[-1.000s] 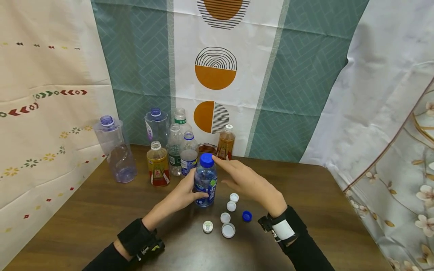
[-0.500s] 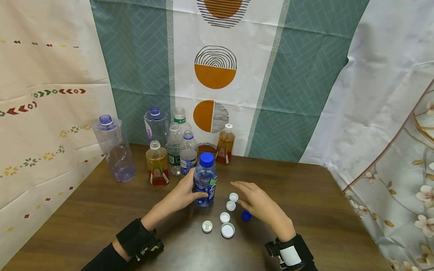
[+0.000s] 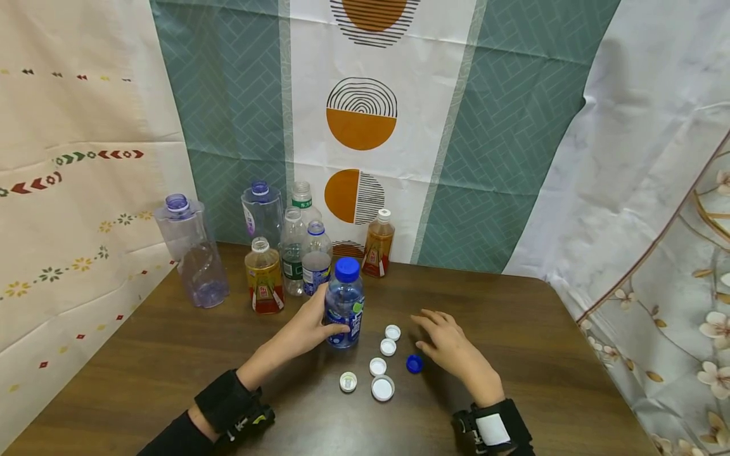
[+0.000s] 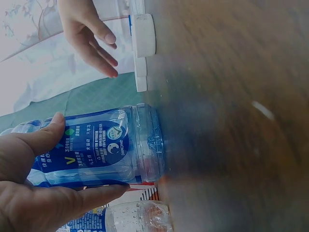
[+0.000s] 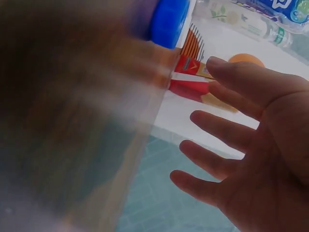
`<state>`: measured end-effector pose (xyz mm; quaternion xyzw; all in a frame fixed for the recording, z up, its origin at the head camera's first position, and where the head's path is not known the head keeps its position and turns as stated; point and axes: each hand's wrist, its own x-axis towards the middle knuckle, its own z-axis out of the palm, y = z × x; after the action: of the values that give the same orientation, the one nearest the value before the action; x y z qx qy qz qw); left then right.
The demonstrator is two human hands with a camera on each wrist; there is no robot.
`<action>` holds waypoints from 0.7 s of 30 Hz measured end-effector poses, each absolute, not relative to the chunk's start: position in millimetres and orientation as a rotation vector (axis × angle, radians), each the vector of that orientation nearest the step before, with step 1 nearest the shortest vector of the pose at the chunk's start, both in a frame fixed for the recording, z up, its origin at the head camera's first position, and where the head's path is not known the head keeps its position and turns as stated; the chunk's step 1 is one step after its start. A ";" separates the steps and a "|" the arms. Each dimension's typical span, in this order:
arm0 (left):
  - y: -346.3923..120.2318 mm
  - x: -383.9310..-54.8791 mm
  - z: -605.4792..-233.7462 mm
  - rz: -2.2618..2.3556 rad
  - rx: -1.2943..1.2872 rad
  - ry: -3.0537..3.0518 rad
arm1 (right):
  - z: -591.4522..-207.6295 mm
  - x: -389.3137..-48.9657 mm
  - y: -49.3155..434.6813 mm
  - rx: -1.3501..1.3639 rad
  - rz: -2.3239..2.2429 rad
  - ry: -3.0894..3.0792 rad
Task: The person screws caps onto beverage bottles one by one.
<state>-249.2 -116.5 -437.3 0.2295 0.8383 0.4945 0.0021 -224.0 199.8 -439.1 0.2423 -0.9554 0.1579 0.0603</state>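
Note:
My left hand (image 3: 305, 328) grips a clear blue plastic bottle (image 3: 345, 303) that stands upright on the table with a blue cap (image 3: 347, 270) on its neck. In the left wrist view the thumb and fingers lie around the bottle's label (image 4: 104, 142). Over the table to the right, my right hand (image 3: 455, 351) holds nothing, its fingers spread and slightly bent. Nearest to it lies a loose blue cap (image 3: 414, 363), seen large in the right wrist view as a blue cap (image 5: 170, 21) apart from the fingers.
Several white caps, among them a larger cap (image 3: 383, 388), lie in front of the bottle. Uncapped bottles stand at the back left, including an amber bottle (image 3: 265, 278) and a tall clear bottle (image 3: 199, 259). A white-capped amber bottle (image 3: 379, 246) stands at the back edge.
My right hand has come away from the cap on the blue bottle and moved right and down, beyond the loose caps. My left hand keeps its grip on the bottle.

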 end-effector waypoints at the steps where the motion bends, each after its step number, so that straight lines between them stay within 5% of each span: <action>1: -116.6 -249.2 -437.4 1.553 0.721 2.630 | -439.4 -224.2 200.8 0.731 0.480 -2.896; 21: -112.1 -246.3 -438.5 1.592 0.655 2.679 | -437.3 -220.1 224.9 0.708 0.464 -2.876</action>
<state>-246.3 -112.1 -438.5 0.2057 0.8411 0.4998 -0.0214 -220.1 224.9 -437.3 0.2356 -0.9569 0.1543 0.0715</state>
